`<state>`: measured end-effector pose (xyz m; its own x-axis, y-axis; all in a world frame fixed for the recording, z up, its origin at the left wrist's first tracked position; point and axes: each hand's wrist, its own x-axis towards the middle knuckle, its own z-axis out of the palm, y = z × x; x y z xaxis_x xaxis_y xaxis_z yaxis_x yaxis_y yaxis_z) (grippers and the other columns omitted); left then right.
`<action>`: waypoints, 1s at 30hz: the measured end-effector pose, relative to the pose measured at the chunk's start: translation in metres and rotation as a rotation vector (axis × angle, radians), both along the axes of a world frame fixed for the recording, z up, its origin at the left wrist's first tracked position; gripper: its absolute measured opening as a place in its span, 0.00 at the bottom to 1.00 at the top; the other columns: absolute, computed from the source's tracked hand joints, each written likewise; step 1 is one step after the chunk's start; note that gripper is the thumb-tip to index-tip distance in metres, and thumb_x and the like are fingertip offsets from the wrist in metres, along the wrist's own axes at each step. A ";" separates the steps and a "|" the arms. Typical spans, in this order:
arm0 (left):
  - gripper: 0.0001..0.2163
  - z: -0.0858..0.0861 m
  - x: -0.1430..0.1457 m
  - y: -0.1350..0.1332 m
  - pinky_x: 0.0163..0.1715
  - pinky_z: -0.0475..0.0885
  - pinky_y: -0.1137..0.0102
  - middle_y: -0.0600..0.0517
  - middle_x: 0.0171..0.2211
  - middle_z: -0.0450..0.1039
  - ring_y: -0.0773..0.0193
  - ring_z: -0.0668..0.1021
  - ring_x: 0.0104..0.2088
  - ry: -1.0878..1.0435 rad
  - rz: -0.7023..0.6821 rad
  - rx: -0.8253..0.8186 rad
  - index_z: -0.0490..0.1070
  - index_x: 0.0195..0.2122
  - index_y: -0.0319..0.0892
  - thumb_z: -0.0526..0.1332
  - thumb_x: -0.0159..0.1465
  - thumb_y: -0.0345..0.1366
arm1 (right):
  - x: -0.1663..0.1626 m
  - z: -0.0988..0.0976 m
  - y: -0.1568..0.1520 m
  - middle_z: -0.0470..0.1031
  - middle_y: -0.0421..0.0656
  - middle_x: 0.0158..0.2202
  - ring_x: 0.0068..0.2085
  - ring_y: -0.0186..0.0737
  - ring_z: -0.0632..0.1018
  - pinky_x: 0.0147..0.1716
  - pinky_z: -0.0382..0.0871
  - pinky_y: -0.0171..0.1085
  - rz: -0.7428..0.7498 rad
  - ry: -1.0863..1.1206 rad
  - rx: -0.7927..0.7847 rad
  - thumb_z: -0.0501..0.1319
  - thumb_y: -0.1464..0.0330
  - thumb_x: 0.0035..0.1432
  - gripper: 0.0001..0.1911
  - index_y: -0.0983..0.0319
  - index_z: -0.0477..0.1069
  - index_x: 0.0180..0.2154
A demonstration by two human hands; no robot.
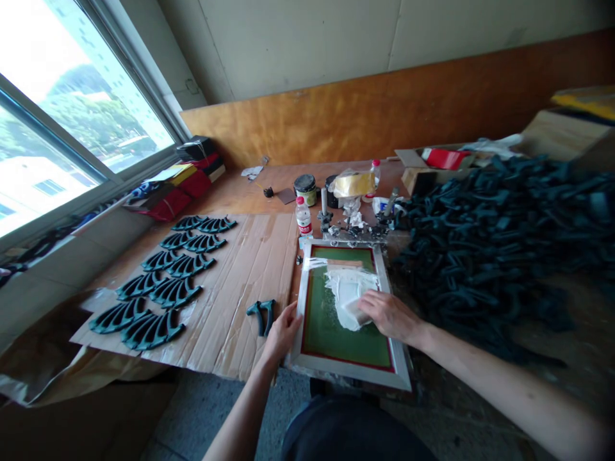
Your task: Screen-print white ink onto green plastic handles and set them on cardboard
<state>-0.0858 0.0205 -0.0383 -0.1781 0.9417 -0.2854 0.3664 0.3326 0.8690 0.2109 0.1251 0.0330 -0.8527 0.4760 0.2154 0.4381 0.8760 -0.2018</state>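
Pinching a scraper (356, 312), the right hand (390, 316) sits at the ink's (343, 288) right; the left hand (283, 333) touches the frame (353, 371), grip unclear.

Bright window (79, 105) beside pale wall (298, 41)

No legible text (red label (305, 227) on the front bottle (303, 216) too small).

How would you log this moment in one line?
right hand: holds scraper in white paste; left hand: at edge of frame; cardboard: rows of dark parts
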 end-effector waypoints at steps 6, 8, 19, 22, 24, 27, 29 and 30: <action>0.25 -0.001 0.001 -0.002 0.41 0.72 0.69 0.48 0.41 0.78 0.59 0.78 0.41 0.008 0.016 0.013 0.65 0.58 0.40 0.54 0.64 0.47 | 0.007 0.013 0.005 0.72 0.41 0.29 0.35 0.40 0.71 0.37 0.64 0.37 0.057 0.013 -0.106 0.54 0.80 0.52 0.11 0.60 0.71 0.30; 0.26 -0.001 0.001 -0.002 0.37 0.72 0.69 0.47 0.39 0.78 0.59 0.78 0.38 -0.025 0.023 0.014 0.65 0.58 0.39 0.55 0.63 0.48 | 0.000 0.006 0.003 0.73 0.43 0.31 0.38 0.42 0.72 0.40 0.65 0.40 -0.033 0.095 -0.039 0.54 0.79 0.55 0.11 0.61 0.72 0.32; 0.32 0.028 0.002 0.001 0.26 0.69 0.73 0.52 0.29 0.76 0.64 0.76 0.28 -0.225 0.061 -0.029 0.61 0.61 0.39 0.60 0.58 0.51 | -0.014 0.025 0.021 0.75 0.44 0.39 0.41 0.44 0.72 0.44 0.66 0.42 -0.137 0.133 -0.022 0.62 0.70 0.58 0.17 0.58 0.70 0.50; 0.35 0.065 0.000 0.002 0.22 0.65 0.75 0.55 0.26 0.74 0.67 0.73 0.23 -0.302 0.077 -0.046 0.60 0.62 0.41 0.63 0.56 0.52 | -0.025 0.049 0.058 0.75 0.44 0.38 0.40 0.45 0.72 0.42 0.67 0.42 -0.302 0.127 0.029 0.64 0.67 0.57 0.29 0.56 0.62 0.60; 0.31 0.093 0.000 0.006 0.22 0.65 0.75 0.54 0.26 0.74 0.68 0.72 0.24 -0.344 0.108 -0.003 0.67 0.56 0.40 0.61 0.57 0.54 | -0.014 0.058 0.078 0.74 0.44 0.37 0.40 0.46 0.73 0.42 0.67 0.42 -0.401 0.169 0.074 0.61 0.63 0.60 0.27 0.57 0.62 0.60; 0.27 0.133 0.004 0.024 0.24 0.66 0.75 0.52 0.29 0.74 0.68 0.73 0.26 -0.396 0.167 0.170 0.75 0.44 0.38 0.54 0.61 0.58 | 0.022 0.051 0.091 0.74 0.46 0.38 0.39 0.44 0.74 0.41 0.66 0.40 -0.592 0.319 0.036 0.53 0.61 0.65 0.19 0.62 0.68 0.52; 0.27 0.158 0.009 0.045 0.27 0.69 0.73 0.50 0.34 0.75 0.65 0.75 0.30 -0.458 0.200 0.330 0.74 0.44 0.39 0.53 0.62 0.58 | 0.042 0.029 0.084 0.74 0.46 0.35 0.36 0.43 0.74 0.38 0.67 0.39 -0.689 0.336 -0.042 0.50 0.60 0.65 0.17 0.63 0.72 0.44; 0.27 0.170 0.011 0.057 0.29 0.70 0.72 0.48 0.36 0.76 0.63 0.76 0.33 -0.488 0.202 0.402 0.73 0.45 0.40 0.53 0.62 0.58 | 0.047 0.015 0.075 0.74 0.45 0.33 0.35 0.43 0.75 0.36 0.67 0.39 -0.693 0.310 -0.079 0.51 0.59 0.65 0.16 0.62 0.72 0.39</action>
